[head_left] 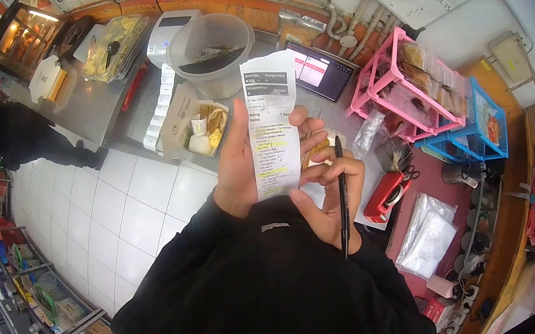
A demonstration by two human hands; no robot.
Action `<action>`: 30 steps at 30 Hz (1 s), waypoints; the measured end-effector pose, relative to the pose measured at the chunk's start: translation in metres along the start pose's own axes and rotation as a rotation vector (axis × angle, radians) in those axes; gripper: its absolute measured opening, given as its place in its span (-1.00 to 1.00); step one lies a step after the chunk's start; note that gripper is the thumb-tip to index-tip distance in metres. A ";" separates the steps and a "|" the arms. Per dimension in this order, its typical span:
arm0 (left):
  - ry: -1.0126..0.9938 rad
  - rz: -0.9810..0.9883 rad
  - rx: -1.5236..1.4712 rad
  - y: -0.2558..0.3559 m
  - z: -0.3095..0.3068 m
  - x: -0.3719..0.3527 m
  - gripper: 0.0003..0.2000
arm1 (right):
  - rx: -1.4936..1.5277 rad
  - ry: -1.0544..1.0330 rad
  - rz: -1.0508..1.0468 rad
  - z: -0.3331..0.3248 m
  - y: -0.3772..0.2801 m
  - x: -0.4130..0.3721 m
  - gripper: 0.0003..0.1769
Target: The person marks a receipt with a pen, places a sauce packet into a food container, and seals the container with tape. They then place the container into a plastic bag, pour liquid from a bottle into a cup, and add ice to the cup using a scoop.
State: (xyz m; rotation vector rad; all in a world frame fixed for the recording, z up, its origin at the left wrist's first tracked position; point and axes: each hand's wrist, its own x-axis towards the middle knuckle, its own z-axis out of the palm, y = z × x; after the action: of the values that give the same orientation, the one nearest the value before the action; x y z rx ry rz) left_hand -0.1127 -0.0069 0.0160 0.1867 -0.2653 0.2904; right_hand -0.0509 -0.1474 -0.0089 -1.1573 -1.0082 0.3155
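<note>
A long printed receipt [274, 142] with yellow highlighter marks and small pen ticks is held up in front of me. My left hand [240, 167] grips it along its left side, thumb upward and fingertips showing past its right edge. In my right hand [332, 199] a black pen [342, 207] lies between the fingers, slanting down toward the wrist. That hand's fingertips are close to the receipt's lower right edge. Left of the receipt stands an open food box [177, 121] with rice, egg and a small cup inside. More food shows partly behind my right hand.
A clear tub [212, 45], a receipt printer [171, 31] with a paper strip and a tablet [318, 72] stand along the back. On the right are a pink rack [388, 71], blue basket [470, 143], red tape dispenser [385, 195] and plastic bags [430, 239]. Another person [22, 135] is at left.
</note>
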 end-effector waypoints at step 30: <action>-0.026 0.022 0.252 -0.019 -0.003 0.004 -0.25 | -0.238 0.036 -0.135 -0.016 -0.028 0.033 -0.83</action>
State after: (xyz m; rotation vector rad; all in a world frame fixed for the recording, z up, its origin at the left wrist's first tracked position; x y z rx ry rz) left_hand -0.1025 -0.0234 0.0114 0.4370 -0.2567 0.3428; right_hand -0.0280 -0.1462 0.0309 -1.2962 -1.1079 0.0676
